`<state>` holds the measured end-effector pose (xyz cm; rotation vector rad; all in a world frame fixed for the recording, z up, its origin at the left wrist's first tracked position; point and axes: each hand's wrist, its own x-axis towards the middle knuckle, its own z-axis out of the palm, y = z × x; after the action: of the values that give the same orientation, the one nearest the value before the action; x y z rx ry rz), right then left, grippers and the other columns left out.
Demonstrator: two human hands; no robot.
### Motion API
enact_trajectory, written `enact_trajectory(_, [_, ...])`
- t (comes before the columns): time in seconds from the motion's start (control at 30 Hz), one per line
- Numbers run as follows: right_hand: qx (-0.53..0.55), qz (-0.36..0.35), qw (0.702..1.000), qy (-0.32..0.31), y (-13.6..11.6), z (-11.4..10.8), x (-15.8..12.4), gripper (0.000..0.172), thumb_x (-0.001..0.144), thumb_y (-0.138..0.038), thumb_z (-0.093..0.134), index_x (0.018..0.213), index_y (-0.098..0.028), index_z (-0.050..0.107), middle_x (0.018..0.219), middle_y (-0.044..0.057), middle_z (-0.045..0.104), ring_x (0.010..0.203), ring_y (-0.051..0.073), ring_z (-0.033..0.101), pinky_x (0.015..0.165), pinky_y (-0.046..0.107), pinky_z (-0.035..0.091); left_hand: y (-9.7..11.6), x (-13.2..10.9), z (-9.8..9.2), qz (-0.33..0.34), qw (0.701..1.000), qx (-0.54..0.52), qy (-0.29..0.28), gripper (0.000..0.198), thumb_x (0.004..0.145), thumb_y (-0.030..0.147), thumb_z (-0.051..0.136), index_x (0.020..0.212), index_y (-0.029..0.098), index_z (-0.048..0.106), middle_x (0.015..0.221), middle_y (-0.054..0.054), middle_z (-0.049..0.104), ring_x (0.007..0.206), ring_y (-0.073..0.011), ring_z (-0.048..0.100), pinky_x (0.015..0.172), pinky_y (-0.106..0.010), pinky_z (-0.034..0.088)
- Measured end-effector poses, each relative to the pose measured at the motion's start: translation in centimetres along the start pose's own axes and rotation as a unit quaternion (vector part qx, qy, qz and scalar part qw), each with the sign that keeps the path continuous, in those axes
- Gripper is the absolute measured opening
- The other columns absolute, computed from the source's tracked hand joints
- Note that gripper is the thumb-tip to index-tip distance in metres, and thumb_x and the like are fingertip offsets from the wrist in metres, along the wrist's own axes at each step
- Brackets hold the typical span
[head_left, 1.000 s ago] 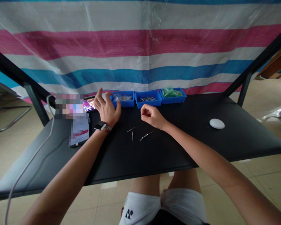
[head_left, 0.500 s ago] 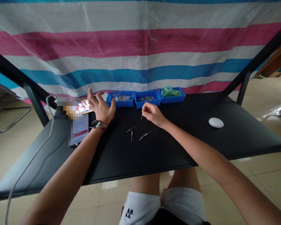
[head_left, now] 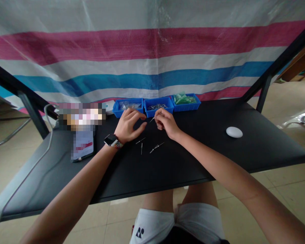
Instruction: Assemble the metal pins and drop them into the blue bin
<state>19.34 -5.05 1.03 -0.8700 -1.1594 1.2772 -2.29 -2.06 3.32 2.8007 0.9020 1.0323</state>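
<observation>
My right hand (head_left: pixel 165 122) pinches a thin metal pin (head_left: pixel 151 119) just above the black table (head_left: pixel 205 152), in front of the middle blue tray (head_left: pixel 159 107). My left hand (head_left: pixel 128 125), with a watch on its wrist, hovers a little left of the pin, fingers curled loosely with thumb and forefinger apart and nothing in them. Three more metal pins (head_left: pixel 148 146) lie loose on the table just below both hands.
Three blue trays stand in a row at the table's back edge: the left tray (head_left: pixel 127 106) with clear bags, the middle with pins, the right tray (head_left: pixel 186 101) with green bags. A phone (head_left: pixel 82 149) lies left, a white puck (head_left: pixel 234 131) right. A striped tarp hangs behind.
My left hand has swung right from beside the left tray and phone to just beside the right hand. The right hand has lifted the pin slightly toward the middle tray.
</observation>
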Motion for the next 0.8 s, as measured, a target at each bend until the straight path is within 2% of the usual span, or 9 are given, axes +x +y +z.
enact_trajectory(0.07, [-0.004, 0.0, 1.0, 0.011, 0.2, 0.0, 0.1, 0.017, 0.081, -0.035, 0.068, 0.085, -0.025, 0.055, 0.066, -0.009, 0.054, 0.047, 0.007, 0.045, 0.045, 0.021, 0.034, 0.3, 0.2, 0.5, 0.027, 0.999, -0.009, -0.029, 0.021, 0.097, 0.04, 0.062, 0.108, 0.023, 0.071, 0.101, -0.009, 0.075, 0.104, -0.0315, 0.065, 0.096, -0.05, 0.052])
enact_trajectory(0.17, [-0.013, -0.013, 1.0, 0.007, 0.4, 0.0, 0.1, 0.02, 0.082, -0.037, 0.071, 0.087, -0.024, 0.057, 0.069, -0.008, 0.06, 0.048, 0.007, 0.049, 0.046, 0.021, 0.038, 0.5, 0.3, 1.1, 0.039, 0.998, -0.003, -0.041, 0.019, 0.099, 0.038, 0.061, 0.107, 0.023, 0.072, 0.101, -0.01, 0.076, 0.101, -0.0307, 0.065, 0.093, -0.049, 0.053])
enact_trajectory(0.47, [0.002, 0.017, 1.0, -0.015, 0.4, 0.1, -0.1, 0.02, 0.084, -0.036, 0.07, 0.088, -0.024, 0.055, 0.079, -0.004, 0.072, 0.055, 0.011, 0.066, 0.053, 0.023, 0.053, 0.0, 0.0, 1.2, 0.026, 1.0, -0.002, 0.002, 0.016, 0.103, 0.03, 0.056, 0.106, 0.022, 0.07, 0.098, -0.01, 0.074, 0.095, -0.0279, 0.064, 0.087, -0.045, 0.054])
enact_trajectory(0.63, [-0.021, -0.001, 1.0, 0.009, 0.6, -0.1, 0.0, 0.02, 0.082, -0.034, 0.074, 0.088, -0.022, 0.059, 0.08, -0.003, 0.073, 0.053, 0.011, 0.066, 0.051, 0.024, 0.054, -0.2, -0.1, 1.2, 0.003, 1.0, -0.015, 0.011, 0.019, 0.106, 0.031, 0.054, 0.106, 0.022, 0.071, 0.097, -0.009, 0.073, 0.094, -0.0266, 0.064, 0.088, -0.044, 0.054])
enact_trajectory(0.8, [-0.03, -0.035, 0.999, 0.024, 0.5, -0.3, 0.2, 0.024, 0.078, -0.035, 0.08, 0.089, -0.021, 0.065, 0.08, -0.003, 0.069, 0.055, 0.012, 0.066, 0.054, 0.026, 0.056, -0.5, -0.1, 1.4, 0.019, 1.0, -0.018, 0.017, 0.021, 0.108, 0.031, 0.053, 0.105, 0.022, 0.072, 0.098, -0.009, 0.073, 0.096, -0.0258, 0.064, 0.089, -0.042, 0.054])
